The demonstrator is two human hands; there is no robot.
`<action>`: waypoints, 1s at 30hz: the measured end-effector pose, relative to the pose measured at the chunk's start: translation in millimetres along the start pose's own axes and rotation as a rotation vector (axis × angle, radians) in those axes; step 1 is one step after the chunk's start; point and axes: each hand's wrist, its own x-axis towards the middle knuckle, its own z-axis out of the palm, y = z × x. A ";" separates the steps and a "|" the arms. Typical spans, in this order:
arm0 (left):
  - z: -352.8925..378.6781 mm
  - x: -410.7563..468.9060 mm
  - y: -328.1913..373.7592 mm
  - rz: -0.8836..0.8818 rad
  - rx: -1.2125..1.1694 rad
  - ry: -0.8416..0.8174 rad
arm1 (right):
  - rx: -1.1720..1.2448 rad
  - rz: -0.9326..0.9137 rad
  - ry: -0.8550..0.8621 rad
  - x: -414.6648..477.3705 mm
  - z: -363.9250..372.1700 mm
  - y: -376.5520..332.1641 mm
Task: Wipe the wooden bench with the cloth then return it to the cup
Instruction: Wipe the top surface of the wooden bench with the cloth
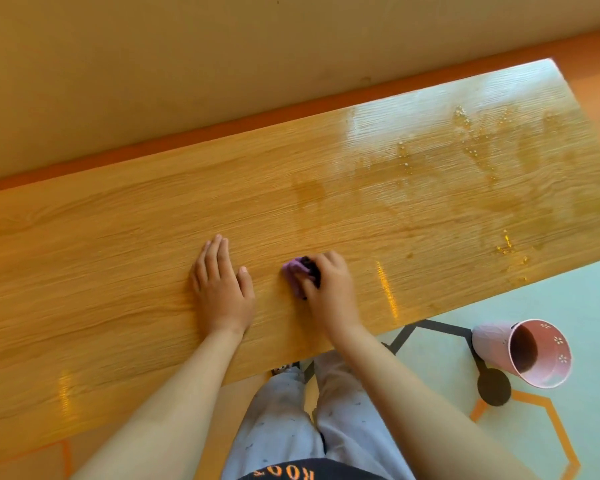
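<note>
Purple cloth (297,273) sits bunched on the wooden bench (118,237), near its front edge and about midway along what the head view shows. The right hand (329,289) grips it, fingers curled over the wad and pressing it onto the wood. The left hand (220,289) lies flat just beside it, fingers straight and palm down on the board, holding nothing. I read it as a brace.

I judge the wiping to be under way and far from done. Wet smears and beads of water (471,143) cover the right end of the bench, well apart from the cloth. To do this step well, I would open the wad so more fabric meets the wood and press down evenly. Long overlapping strokes along the grain should run toward that wet end, taking the droplets (506,244) near the front edge before they run off.

The pink cup (523,353) is on the pale floor (551,299) past the bench's front edge, to the right of the person's knees (326,410). Its mouth faces the camera, and the wide lens makes it hard to say whether it is upright or tipped. Its inside looks dark and empty, so nothing I can see would block the cloth going back in.
</note>
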 end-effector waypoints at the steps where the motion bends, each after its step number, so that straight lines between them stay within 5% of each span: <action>1: 0.3 0.1 -0.1 0.001 0.001 0.006 | -0.005 -0.053 -0.039 0.5 9.1 -8.4; 4: 0.2 0.5 0.1 -0.004 -0.003 0.009 | -0.007 -0.095 -0.045 12.6 3.3 -3.8; 12: 0.1 0.8 1.6 -0.016 -0.008 0.017 | -0.052 0.254 0.286 70.2 -87.1 61.9; 22: -2.5 0.8 3.1 -0.024 0.020 -0.010 | 0.083 -0.078 -0.068 60.4 18.5 -18.1; 30: -3.4 1.3 4.4 -0.049 0.007 -0.030 | -0.003 0.232 0.283 125.7 -88.7 58.6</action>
